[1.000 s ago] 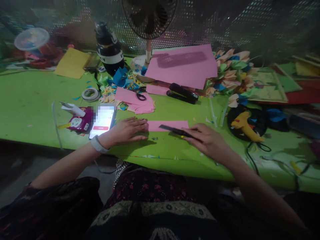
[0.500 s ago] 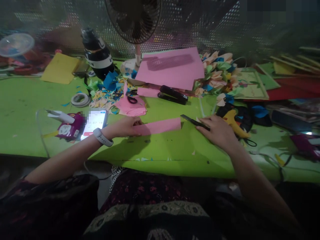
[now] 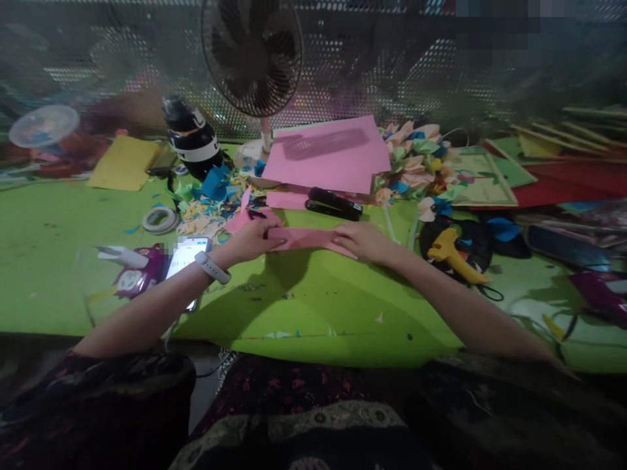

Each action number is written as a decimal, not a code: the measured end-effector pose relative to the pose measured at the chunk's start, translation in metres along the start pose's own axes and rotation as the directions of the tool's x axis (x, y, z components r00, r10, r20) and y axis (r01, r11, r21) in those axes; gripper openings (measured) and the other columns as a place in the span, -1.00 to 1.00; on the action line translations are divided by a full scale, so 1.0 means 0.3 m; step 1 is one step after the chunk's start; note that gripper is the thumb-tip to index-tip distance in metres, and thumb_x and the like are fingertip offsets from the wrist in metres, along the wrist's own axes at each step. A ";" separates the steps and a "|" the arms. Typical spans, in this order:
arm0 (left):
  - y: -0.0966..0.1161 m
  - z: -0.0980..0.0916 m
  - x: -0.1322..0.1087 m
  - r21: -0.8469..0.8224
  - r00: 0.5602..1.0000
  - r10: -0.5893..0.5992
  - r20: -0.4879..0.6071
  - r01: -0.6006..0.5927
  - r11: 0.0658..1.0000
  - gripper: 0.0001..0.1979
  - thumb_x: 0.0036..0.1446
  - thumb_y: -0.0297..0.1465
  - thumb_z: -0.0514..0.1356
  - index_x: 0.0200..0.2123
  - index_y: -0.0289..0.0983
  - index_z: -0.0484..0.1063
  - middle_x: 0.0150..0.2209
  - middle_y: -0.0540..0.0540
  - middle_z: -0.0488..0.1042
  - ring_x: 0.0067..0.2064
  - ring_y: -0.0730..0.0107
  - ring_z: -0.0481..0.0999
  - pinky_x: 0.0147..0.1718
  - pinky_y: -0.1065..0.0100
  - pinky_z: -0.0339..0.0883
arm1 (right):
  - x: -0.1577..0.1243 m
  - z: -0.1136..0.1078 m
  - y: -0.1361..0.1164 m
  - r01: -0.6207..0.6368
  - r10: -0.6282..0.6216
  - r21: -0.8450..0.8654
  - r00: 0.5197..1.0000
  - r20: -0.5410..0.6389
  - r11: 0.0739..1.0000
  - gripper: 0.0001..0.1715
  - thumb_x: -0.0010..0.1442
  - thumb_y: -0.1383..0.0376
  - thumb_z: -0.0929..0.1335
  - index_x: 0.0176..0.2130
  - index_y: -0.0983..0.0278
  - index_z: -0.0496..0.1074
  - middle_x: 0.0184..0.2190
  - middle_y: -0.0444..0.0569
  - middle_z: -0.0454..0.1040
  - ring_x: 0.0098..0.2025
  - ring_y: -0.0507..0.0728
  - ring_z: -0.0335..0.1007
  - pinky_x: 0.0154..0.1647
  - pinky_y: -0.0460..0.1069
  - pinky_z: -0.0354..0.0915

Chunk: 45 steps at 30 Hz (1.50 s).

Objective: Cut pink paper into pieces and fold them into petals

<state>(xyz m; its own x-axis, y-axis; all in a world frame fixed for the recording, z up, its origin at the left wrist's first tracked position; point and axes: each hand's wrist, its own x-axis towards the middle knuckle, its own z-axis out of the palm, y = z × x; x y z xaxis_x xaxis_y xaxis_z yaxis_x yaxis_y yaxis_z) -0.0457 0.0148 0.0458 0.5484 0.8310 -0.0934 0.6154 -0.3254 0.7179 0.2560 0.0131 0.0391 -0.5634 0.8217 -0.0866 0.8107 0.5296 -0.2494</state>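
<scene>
A folded-looking strip of pink paper [image 3: 306, 239] stretches between my two hands above the green table. Its left end is pinched by my left hand [image 3: 252, 241], which wears a pale watch on the wrist. My right hand [image 3: 363, 242] grips the other end, thumb and fingers closed on it. Just beyond the strip lies a black stapler [image 3: 334, 203]. Pink paper pieces [image 3: 245, 219] sit beside my left hand, partly covered by it. The black utility knife does not show now.
Behind are pink sheets [image 3: 328, 156], a fan [image 3: 252, 65] and a black bottle [image 3: 194, 140]. Paper scraps [image 3: 203, 215], a tape roll [image 3: 160, 220] and a lit phone [image 3: 189, 256] are left. Paper flowers [image 3: 416, 156] and a yellow glue gun [image 3: 453, 251] are right.
My right hand has moved left, without the utility knife it held, and taken the strip's right end. The strip has risen off the table. The view has tilted up slightly.
</scene>
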 end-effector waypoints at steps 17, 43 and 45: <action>-0.150 -0.135 0.253 -0.188 0.970 -0.244 -0.009 0.238 0.953 -0.88 0.01 -0.48 0.35 -0.43 -0.26 0.45 -0.47 -0.04 0.51 -0.48 0.39 0.46 -0.47 0.38 0.28 | 0.249 -0.033 0.178 -0.178 0.180 0.029 0.979 -0.096 0.984 -0.54 0.23 0.30 0.40 0.12 0.30 0.48 0.07 0.19 0.58 0.07 0.35 0.50 0.01 0.14 0.38; -0.164 -0.175 0.345 -0.084 0.940 -0.339 -0.051 0.334 0.939 -0.76 -0.06 -0.40 0.41 -0.25 -0.30 0.62 -0.54 0.00 0.41 -0.53 0.44 0.29 -0.51 0.38 0.17 | 0.111 -0.101 0.230 -0.208 0.233 0.106 0.892 -0.387 0.972 -0.51 0.22 0.31 0.40 0.14 0.28 0.52 0.02 0.17 0.61 0.08 0.40 0.50 0.10 0.23 0.38; -0.158 -0.161 0.356 -0.121 0.936 -0.344 -0.072 0.334 0.935 -0.56 -0.04 -0.40 0.42 -0.02 -0.32 0.61 -0.48 0.00 0.46 -0.49 0.44 0.34 -0.46 0.39 0.24 | 0.114 -0.105 0.218 -0.209 0.236 0.112 0.892 -0.385 0.972 -0.50 0.22 0.30 0.39 0.15 0.28 0.52 0.03 0.16 0.61 0.06 0.40 0.51 0.07 0.23 0.39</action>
<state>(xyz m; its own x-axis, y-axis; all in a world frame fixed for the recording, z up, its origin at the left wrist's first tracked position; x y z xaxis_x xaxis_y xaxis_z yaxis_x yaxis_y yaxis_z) -0.0435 0.1407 0.0351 0.2612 0.9223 -0.2850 0.6900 0.0281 0.7233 0.2949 0.0825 0.0502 -0.2497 0.9392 0.2356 0.8876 0.3192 -0.3321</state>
